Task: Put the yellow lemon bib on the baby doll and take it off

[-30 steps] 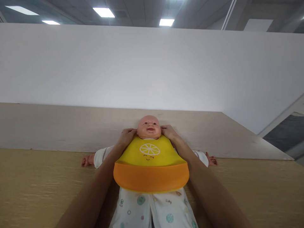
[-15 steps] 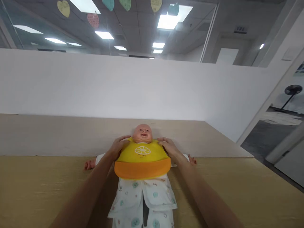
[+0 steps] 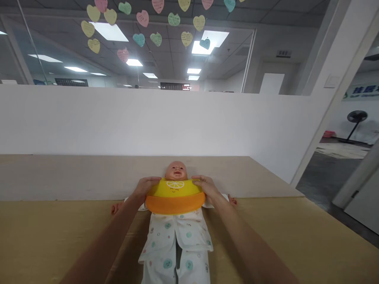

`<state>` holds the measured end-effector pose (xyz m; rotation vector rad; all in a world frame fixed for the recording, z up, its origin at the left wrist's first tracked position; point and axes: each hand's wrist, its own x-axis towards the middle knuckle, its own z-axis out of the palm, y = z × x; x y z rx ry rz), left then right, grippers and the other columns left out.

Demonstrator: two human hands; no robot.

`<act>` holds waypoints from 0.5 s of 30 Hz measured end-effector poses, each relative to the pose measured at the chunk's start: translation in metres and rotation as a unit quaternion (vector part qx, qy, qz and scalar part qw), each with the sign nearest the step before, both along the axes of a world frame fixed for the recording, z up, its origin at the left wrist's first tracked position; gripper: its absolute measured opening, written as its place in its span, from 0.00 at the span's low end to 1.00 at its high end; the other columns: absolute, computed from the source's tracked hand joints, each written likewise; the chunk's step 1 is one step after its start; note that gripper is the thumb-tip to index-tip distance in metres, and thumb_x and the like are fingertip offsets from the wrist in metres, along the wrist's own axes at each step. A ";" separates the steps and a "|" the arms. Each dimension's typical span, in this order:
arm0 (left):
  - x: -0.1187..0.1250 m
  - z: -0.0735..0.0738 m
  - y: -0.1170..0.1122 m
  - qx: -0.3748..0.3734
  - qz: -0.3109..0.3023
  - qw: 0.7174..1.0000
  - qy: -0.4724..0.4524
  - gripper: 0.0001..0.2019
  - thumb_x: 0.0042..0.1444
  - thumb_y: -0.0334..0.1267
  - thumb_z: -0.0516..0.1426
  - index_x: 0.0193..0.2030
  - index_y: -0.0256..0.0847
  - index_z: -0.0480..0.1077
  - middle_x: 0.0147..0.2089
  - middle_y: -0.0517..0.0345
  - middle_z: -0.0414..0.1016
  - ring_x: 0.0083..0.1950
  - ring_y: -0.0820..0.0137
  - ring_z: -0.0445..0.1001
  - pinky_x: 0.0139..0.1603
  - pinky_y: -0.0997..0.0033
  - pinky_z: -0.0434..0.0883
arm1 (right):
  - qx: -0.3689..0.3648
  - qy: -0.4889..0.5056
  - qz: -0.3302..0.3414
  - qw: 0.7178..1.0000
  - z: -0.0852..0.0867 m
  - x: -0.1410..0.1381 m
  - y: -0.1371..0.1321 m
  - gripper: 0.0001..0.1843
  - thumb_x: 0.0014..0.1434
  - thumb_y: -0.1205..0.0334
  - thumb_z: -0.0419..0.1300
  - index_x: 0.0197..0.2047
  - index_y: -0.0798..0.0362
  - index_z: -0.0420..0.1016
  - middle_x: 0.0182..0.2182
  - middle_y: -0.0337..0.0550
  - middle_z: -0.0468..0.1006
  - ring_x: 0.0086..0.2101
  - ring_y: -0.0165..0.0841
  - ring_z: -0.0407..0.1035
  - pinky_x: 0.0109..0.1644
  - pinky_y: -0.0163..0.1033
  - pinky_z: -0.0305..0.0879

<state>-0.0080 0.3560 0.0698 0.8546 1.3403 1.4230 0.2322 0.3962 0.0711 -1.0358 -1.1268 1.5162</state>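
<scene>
A baby doll (image 3: 177, 172) in a white patterned sleepsuit lies on its back on the tan table (image 3: 53, 236), head away from me. A yellow bib with an orange pocket (image 3: 175, 193) covers its chest. My left hand (image 3: 144, 187) grips the bib's left edge by the doll's shoulder. My right hand (image 3: 206, 186) grips the right edge. The fingers of both hands curl over the bib's sides.
A paler board (image 3: 74, 175) lies across the table's far part under the doll's head. A white partition wall (image 3: 148, 118) rises behind it. Paper hearts (image 3: 139, 38) hang from the ceiling. At the right a doorway opens onto a standing fan (image 3: 355, 122).
My hands slid from beside the doll's neck down to the bib's sides. My view pulled back and tilted up, so the doll looks smaller and more ceiling shows.
</scene>
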 end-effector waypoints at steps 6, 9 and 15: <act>-0.001 -0.007 0.005 0.000 0.036 0.999 0.017 0.12 0.31 0.36 0.63 0.27 0.36 0.75 0.27 0.54 0.78 0.29 0.67 0.75 0.32 0.68 0.71 | 0.000 -0.011 -0.018 1.000 -0.011 -0.004 0.012 0.15 0.38 0.70 0.60 0.34 0.56 0.74 0.25 0.41 0.78 0.26 0.31 0.72 0.31 0.34 0.67; -0.001 -0.007 -0.001 0.020 0.035 0.995 0.086 0.12 0.36 0.40 0.62 0.29 0.37 0.76 0.29 0.54 0.78 0.32 0.66 0.75 0.34 0.67 0.71 | 0.004 -0.037 -0.015 0.999 -0.020 -0.001 0.016 0.13 0.38 0.69 0.59 0.31 0.56 0.75 0.24 0.40 0.77 0.25 0.30 0.71 0.31 0.33 0.66; -0.002 -0.015 -0.037 0.131 0.085 0.938 0.310 0.13 0.47 0.45 0.56 0.35 0.42 0.77 0.46 0.51 0.76 0.51 0.60 0.71 0.54 0.58 0.67 | 0.114 -0.139 -0.091 0.980 -0.029 0.016 -0.004 0.13 0.46 0.62 0.58 0.36 0.56 0.76 0.35 0.44 0.78 0.35 0.32 0.71 0.41 0.36 0.67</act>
